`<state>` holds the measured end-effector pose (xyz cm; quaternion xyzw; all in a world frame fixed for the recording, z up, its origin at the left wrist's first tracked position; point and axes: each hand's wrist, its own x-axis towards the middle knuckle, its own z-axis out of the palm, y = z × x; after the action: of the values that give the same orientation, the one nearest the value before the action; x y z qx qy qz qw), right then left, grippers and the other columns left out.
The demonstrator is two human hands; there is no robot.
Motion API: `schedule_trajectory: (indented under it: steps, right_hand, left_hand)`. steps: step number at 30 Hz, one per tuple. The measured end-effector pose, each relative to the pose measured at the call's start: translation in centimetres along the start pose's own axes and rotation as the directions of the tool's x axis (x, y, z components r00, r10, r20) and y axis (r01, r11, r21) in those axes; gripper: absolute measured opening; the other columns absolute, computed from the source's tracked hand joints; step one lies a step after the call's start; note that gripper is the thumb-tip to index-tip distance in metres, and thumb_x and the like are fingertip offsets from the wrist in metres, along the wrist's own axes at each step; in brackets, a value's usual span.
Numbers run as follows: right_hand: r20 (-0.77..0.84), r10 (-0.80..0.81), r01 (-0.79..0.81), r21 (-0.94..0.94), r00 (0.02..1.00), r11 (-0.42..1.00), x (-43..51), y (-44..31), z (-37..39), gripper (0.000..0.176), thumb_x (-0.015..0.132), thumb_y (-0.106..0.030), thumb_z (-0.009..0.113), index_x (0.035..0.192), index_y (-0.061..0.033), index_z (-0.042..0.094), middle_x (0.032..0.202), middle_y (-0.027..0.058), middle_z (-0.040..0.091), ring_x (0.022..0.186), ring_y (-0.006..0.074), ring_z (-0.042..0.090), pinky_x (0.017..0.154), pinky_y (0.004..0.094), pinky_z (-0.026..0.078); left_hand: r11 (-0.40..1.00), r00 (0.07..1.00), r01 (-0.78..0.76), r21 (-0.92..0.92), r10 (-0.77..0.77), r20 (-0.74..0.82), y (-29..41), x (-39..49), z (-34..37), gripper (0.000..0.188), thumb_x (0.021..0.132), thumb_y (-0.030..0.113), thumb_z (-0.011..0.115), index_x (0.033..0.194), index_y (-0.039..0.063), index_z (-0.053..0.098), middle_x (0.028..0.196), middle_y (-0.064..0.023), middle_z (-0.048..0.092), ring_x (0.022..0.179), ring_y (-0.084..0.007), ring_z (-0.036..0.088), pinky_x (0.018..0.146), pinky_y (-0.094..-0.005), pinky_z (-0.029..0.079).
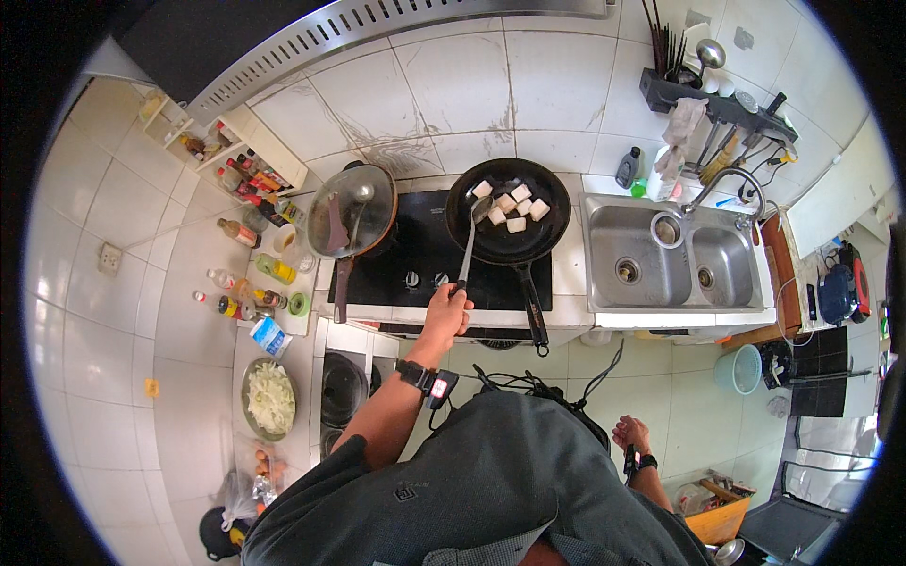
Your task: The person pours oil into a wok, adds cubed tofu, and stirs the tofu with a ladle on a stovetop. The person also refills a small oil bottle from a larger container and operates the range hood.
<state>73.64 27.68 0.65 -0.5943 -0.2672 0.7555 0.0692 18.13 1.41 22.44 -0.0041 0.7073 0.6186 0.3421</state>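
Observation:
My left hand (447,311) grips the black handle end of a long metal spoon (468,247). The spoon's bowl rests inside a black frying pan (488,244), at the left side of several white tofu-like blocks (517,225). That pan sits on the right of a black glass gas hob (425,233), its handle pointing towards me. On the hob's left, a glass lid (364,212) covers a pan with a brown handle. My right hand (630,431) hangs low by my side, fingers loosely bent, with nothing seen in it.
Sauce bottles (276,269) crowd the left counter, beside a bowl of shredded pale vegetable (269,400) and eggs (267,463). A double steel sink (637,283) lies right of the hob. Overhead at the back is a range hood (340,35). A blue basket (740,371) stands on the floor.

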Motion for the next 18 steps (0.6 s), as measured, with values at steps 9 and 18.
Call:
schedule_trajectory:
  steps: [9, 18]
  right_hand:
    - [-0.107, -0.008, 0.005, -0.037, 0.994, 0.999, -1.3, -0.3, 1.3, 0.015, 0.109, -0.018, 0.073, 0.109, -0.0036, 0.07, 0.087, 0.0081, 0.069, 0.07, 0.0244, 0.069, 0.059, 0.0375, 0.059]
    - [-0.067, 0.007, -0.013, -0.091, 0.998, 0.996, -0.3, 0.8, -0.2, 0.021, 0.11, -0.027, 0.075, 0.117, -0.0076, 0.071, 0.092, 0.006, 0.074, 0.076, 0.0227, 0.076, 0.067, 0.0396, 0.068]
  left_hand:
    - [0.74, 0.957, 0.268, -0.617, -0.131, 0.259, 1.2, 2.0, 0.5, 0.019, 0.122, 0.021, 0.057, 0.12, 0.005, 0.067, 0.098, -0.0073, 0.071, 0.07, -0.0116, 0.058, 0.054, -0.0253, 0.046]
    - [0.513, 0.905, 0.401, -0.759, -0.094, 0.414, 2.2, 1.3, -1.5, 0.028, 0.122, 0.018, 0.056, 0.129, -0.008, 0.064, 0.104, -0.0107, 0.069, 0.073, -0.0105, 0.059, 0.052, -0.0215, 0.048]
